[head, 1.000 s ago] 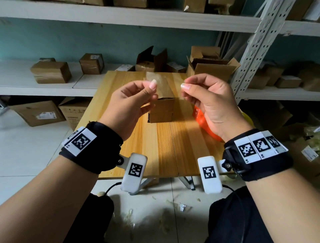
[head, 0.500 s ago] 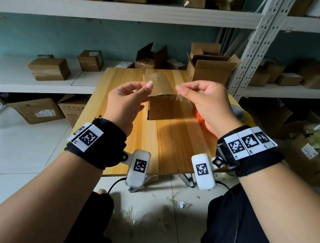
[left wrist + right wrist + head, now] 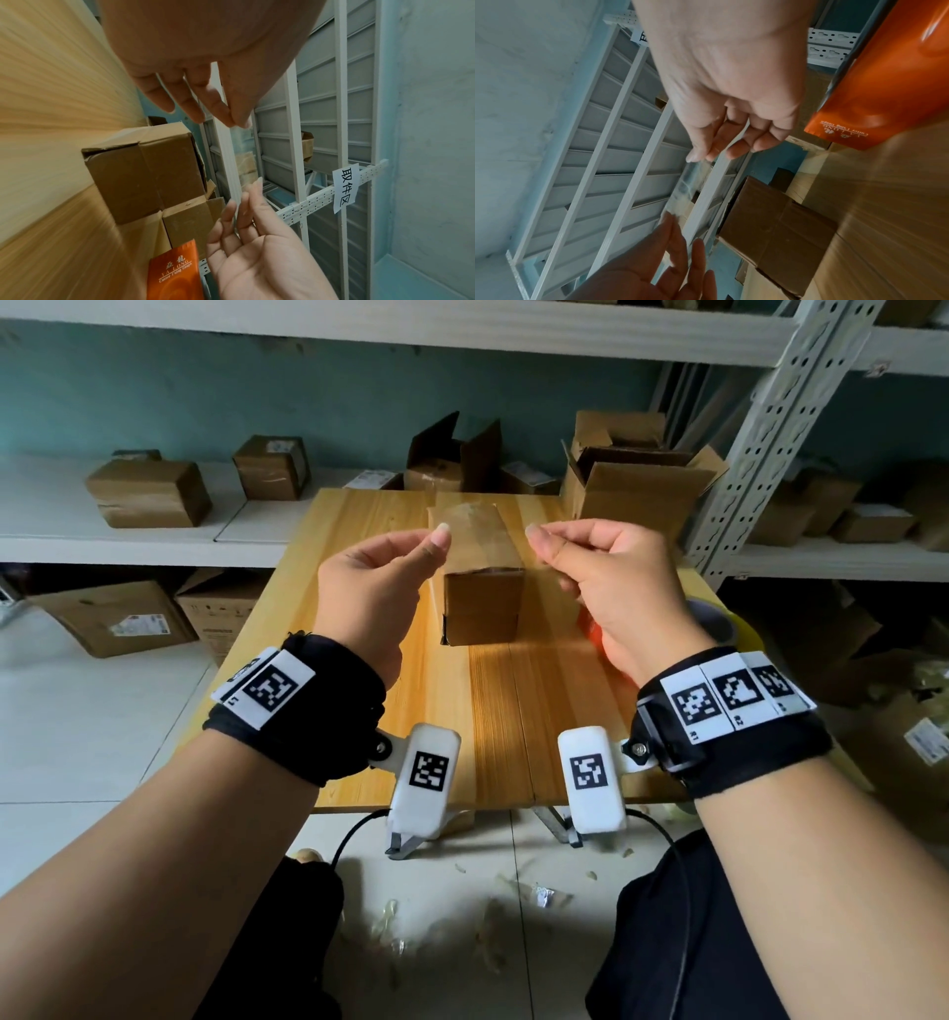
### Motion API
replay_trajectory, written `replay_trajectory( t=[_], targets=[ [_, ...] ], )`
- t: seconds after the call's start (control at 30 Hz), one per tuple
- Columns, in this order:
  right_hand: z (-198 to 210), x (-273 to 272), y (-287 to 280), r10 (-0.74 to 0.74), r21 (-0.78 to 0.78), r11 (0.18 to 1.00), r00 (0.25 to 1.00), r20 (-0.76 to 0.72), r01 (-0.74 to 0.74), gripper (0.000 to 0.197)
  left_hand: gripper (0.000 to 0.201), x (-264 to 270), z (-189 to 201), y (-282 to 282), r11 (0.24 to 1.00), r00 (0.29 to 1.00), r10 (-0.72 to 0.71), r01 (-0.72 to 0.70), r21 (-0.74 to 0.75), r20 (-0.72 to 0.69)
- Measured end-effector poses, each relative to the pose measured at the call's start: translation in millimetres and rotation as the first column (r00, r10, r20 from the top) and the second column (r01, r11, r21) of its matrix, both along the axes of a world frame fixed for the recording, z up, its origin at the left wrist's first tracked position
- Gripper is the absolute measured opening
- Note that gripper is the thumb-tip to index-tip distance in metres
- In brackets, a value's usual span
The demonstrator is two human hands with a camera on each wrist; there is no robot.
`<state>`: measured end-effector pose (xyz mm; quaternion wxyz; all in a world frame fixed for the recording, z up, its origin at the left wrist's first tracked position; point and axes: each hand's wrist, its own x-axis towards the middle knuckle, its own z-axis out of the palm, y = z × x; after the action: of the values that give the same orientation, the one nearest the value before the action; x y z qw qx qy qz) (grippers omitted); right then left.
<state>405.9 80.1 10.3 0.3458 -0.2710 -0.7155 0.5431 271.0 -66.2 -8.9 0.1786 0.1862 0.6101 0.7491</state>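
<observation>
A strip of clear tape [image 3: 485,534] is stretched between my two hands, above a closed cardboard box [image 3: 482,608] on the wooden table [image 3: 513,706]. My left hand [image 3: 439,537] pinches the tape's left end between thumb and forefinger. My right hand [image 3: 535,540] pinches the right end the same way, its other fingers curled. In the left wrist view the left hand [image 3: 239,123] holds the tape [image 3: 246,154] out past the box [image 3: 144,172]. The right wrist view shows the right hand [image 3: 700,158] with the tape [image 3: 687,182] running from it over the box [image 3: 775,221].
An orange tape dispenser [image 3: 590,629] lies on the table beside the box, under my right hand, next to a tape roll [image 3: 719,624]. Open and closed cartons [image 3: 631,490] sit on the white shelf behind. A perforated rack post [image 3: 760,439] rises at the right.
Both hands still hold the tape stretched between them. They have shifted a little forward over the box, and the head view has tilted slightly.
</observation>
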Motion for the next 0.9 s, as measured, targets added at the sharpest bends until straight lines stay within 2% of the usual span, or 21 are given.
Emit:
replay_trajectory(
  t=[0.07, 0.13, 0.23, 0.3, 0.63, 0.77, 0.9],
  targets=[
    [-1.8, 0.0, 1.3, -0.030, -0.026, 0.999, 0.999, 0.015, 0.030, 0.039, 0.037, -3.2, -3.1, 0.4, 1.000, 1.000, 0.000, 0.000, -0.021, 0.000],
    [-2.3, -0.1, 3.1, -0.052, -0.040, 0.998, 0.998, 0.022, 0.053, 0.035, 0.046, -6.8, -3.2, 1.5, 0.999, 1.000, 0.011, -0.010, -0.054, 0.008],
    [-2.6, 0.1, -0.3, -0.054, -0.028, 0.998, 0.997, 0.053, 0.055, 0.016, 0.026, -7.0, -3.2, 3.3, 0.998, 1.000, 0.013, -0.013, -0.069, -0.004],
    [-2.4, -0.9, -2.8, -0.059, -0.017, 0.998, 0.997, 0.049, 0.060, 0.015, 0.020, -5.0, -3.1, 3.3, 0.997, 1.000, 0.011, -0.012, -0.082, -0.013],
    [-2.1, -1.8, 3.5, -0.015, -0.007, 1.000, 0.999, 0.036, 0.015, 0.018, 0.019, -3.0, 4.3, 1.1, 0.995, 0.998, 0.018, -0.011, -0.104, 0.061],
    [-6.7, -6.8, 6.6, -0.005, -0.075, 0.997, 1.000, 0.022, 0.007, 0.020, 0.039, -6.0, 4.1, 1.3, 0.994, 0.989, -0.010, 0.025, -0.103, 0.148],
    [-12.9, -15.1, 9.5, 0.021, -0.167, 0.986, 1.000, -0.008, -0.022, 0.035, 0.042, -10.4, 2.8, 4.8, 0.993, 0.977, -0.042, 0.064, -0.099, 0.210]
  ],
)
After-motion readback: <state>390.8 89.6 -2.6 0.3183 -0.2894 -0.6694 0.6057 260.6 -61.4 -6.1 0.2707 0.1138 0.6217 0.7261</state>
